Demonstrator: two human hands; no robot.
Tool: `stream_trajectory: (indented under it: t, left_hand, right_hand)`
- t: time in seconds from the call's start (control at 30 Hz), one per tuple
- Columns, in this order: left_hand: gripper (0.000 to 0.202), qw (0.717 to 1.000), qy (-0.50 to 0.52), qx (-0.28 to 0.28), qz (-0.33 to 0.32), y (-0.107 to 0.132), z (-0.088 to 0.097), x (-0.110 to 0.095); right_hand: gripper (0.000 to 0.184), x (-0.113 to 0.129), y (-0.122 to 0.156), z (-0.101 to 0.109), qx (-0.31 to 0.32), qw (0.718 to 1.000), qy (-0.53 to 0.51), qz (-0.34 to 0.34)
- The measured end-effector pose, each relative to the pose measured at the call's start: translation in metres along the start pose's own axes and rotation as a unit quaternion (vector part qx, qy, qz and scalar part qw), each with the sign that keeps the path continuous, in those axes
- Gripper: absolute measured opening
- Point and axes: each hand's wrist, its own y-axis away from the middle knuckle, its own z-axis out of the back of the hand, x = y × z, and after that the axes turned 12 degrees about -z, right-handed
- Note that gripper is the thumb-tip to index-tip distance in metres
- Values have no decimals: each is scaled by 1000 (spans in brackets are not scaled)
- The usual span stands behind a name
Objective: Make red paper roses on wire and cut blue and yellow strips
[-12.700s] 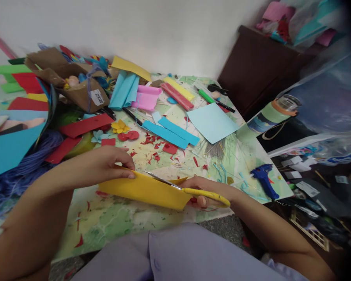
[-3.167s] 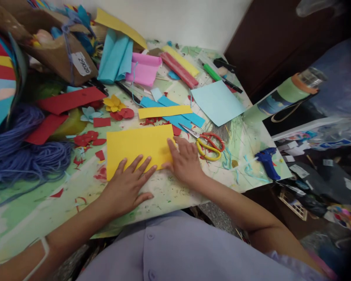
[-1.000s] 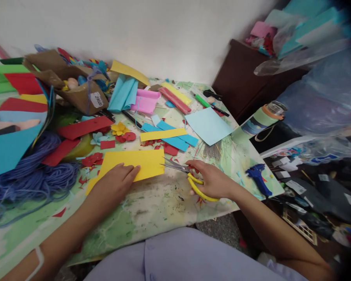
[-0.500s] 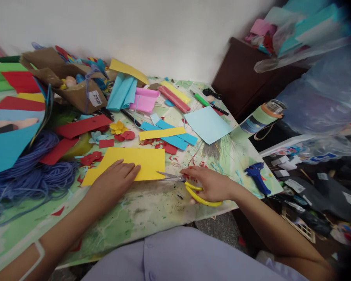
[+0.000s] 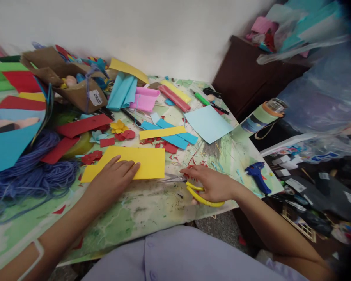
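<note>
A yellow sheet of paper lies on the table in front of me. My left hand rests on it with fingers stretched out, pressing it from above. In my right hand are scissors with yellow handles, thumb and fingers around the loops. Their metal blades point left and meet the lower right edge of the yellow paper; the exact position of the tips is hard to make out. Beyond the sheet, a yellow strip lies across blue paper strips.
A pale blue sheet lies near thin wires. A blue glue gun rests at the right edge, with a bottle behind it. Purple yarn and a brown paper bag crowd the left side.
The scissors' upper blade, which lay visibly over the yellow paper, now shows less, and the blades look closer together at the edge. The paper and my left hand have barely shifted.
</note>
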Motion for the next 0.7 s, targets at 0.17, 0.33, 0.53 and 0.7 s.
stream_trajectory:
  t: [0.17, 0.33, 0.53, 0.7]
  left_hand:
    - [44, 1000, -14, 23, -9, -9, 4, -3]
    - [38, 999, -8, 30, -8, -21, 8, -7]
    - [33, 993, 113, -24, -19, -26, 19, -5]
    - [40, 985, 164, -43, -32, -31, 29, -3]
  right_hand:
    - [83, 12, -4, -2, 33, 999, -4, 15]
    - [85, 16, -14, -3, 79, 996, -30, 12]
    - [80, 11, -23, 7, 124, 985, -104, 58]
    - [70, 11, -29, 13, 224, 950, -190, 111]
